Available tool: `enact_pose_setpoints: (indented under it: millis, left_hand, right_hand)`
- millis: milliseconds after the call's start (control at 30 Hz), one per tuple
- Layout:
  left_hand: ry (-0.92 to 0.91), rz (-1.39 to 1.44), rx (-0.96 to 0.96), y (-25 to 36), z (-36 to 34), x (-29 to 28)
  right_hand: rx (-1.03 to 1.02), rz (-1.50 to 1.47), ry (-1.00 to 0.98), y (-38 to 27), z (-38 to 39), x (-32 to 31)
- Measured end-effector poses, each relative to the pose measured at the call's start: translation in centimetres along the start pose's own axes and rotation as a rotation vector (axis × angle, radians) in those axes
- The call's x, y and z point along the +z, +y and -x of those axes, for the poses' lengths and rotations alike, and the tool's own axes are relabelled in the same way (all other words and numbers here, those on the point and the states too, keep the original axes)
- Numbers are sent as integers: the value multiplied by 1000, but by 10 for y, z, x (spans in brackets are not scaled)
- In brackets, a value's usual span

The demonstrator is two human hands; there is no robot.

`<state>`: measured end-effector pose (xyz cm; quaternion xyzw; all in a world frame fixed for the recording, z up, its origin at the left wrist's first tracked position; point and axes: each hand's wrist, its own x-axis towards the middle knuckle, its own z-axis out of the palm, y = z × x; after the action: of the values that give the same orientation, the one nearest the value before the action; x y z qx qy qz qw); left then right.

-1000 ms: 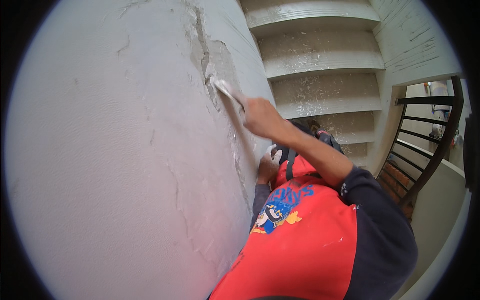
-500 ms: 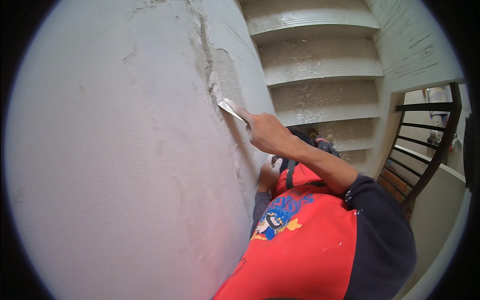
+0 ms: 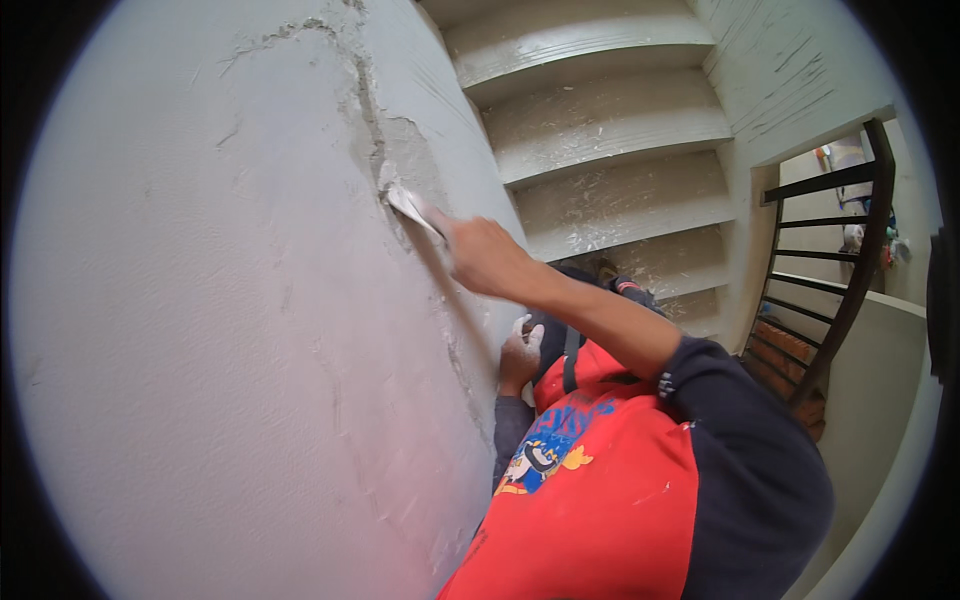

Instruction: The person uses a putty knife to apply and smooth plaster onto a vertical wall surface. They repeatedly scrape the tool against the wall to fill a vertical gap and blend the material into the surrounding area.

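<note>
My right hand [image 3: 484,257] is closed around a putty knife [image 3: 414,210], its arm stretched across in front of me. The blade lies against the wall [image 3: 200,330] at the lower end of a rough, open crack [image 3: 368,105]. A dab of white filler [image 3: 389,177] sits in the crack just above the blade. Lower down, close to the wall and my body, my left hand [image 3: 519,357] has its fingers loosely bent and apart, dusted white. Nothing shows in it, though its palm is partly hidden.
Concrete stairs [image 3: 610,120] spattered with white rise ahead on the right. Beyond them stands a dark metal railing [image 3: 855,290], with reddish bricks [image 3: 775,350] behind its lower bars. A bare grey patch [image 3: 410,145] borders the crack.
The view has shifted, so wall and stairs sit farther left. My right hand and the putty knife stay at much the same part of the crack. More of my left hand's fingers show.
</note>
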<state>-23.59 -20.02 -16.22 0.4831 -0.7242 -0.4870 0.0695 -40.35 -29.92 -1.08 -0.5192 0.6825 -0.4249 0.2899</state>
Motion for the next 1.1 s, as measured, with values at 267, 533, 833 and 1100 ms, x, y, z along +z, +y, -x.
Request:
enact_pose_setpoints:
  millis: [267,533,833,1100]
  left_hand:
    - [-29,26,-66,-8,7,2]
    - [-36,-28,-124,-3,11,-2]
    - [-74,103,-159,11,4,-1]
    - [-12,194,-164,9,-2,1]
  right_hand:
    - [10,27,-131,-19,20,-25]
    - [65,-7,-107,7,3,-22]
    - [323,119,-352,160,61,-18]
    - [500,147,-374,168,88,-49]
